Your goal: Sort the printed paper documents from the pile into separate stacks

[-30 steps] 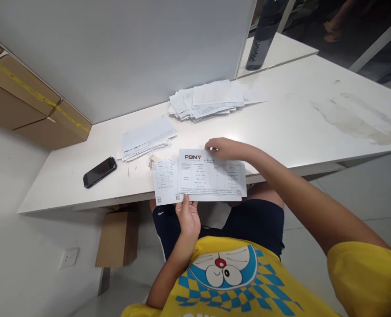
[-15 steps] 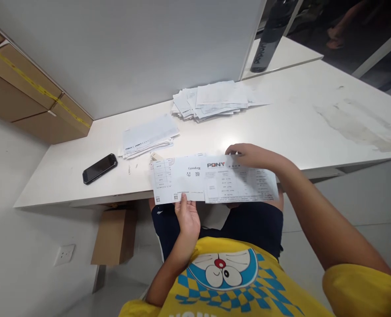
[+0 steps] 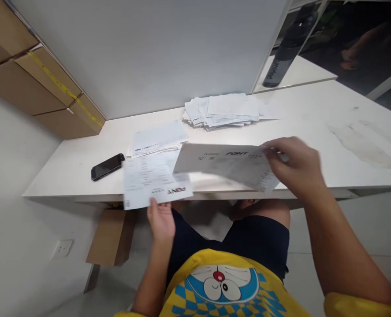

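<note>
The left hand has shifted leftward, pinching sheets across the tabletop's near edge, and the right hand rightward, holding a paper by its end near that edge, each held separately.

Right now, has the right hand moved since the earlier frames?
Yes, rightward: the right hand went from below the middle of the far paper pile to mostly past its right end.

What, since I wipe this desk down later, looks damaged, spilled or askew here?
A greyish patch mars the right side of the white desktop; spill or worn surface, I cannot tell. The paper stack near the grey panel is askew, edges jutting at different angles.
</note>
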A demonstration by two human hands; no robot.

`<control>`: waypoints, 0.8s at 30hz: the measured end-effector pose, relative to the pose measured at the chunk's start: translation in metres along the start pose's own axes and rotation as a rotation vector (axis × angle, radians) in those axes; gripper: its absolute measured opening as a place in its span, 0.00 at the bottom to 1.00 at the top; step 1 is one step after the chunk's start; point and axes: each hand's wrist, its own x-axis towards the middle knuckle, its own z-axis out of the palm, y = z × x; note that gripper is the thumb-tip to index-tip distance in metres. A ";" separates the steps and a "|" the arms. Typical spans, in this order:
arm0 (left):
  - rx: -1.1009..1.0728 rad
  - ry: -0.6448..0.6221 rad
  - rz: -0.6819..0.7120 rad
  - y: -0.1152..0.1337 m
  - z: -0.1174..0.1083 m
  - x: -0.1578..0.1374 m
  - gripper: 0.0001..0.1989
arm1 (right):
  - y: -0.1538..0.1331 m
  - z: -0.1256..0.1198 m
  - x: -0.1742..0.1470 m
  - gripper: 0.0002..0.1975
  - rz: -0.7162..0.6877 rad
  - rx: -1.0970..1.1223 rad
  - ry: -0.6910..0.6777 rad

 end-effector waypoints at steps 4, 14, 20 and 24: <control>0.001 0.004 0.213 0.046 -0.002 0.084 0.18 | -0.029 -0.012 -0.028 0.13 -0.153 -0.128 0.157; 0.401 -0.134 0.141 0.061 0.041 0.147 0.15 | 0.005 0.024 -0.081 0.26 -0.379 -0.405 -0.210; 0.413 -0.190 0.215 0.009 0.032 0.075 0.11 | 0.023 0.024 -0.087 0.26 -0.414 -0.419 -0.238; 0.485 -0.471 0.219 -0.021 0.016 0.047 0.08 | 0.027 0.034 -0.093 0.27 -0.371 -0.375 -0.253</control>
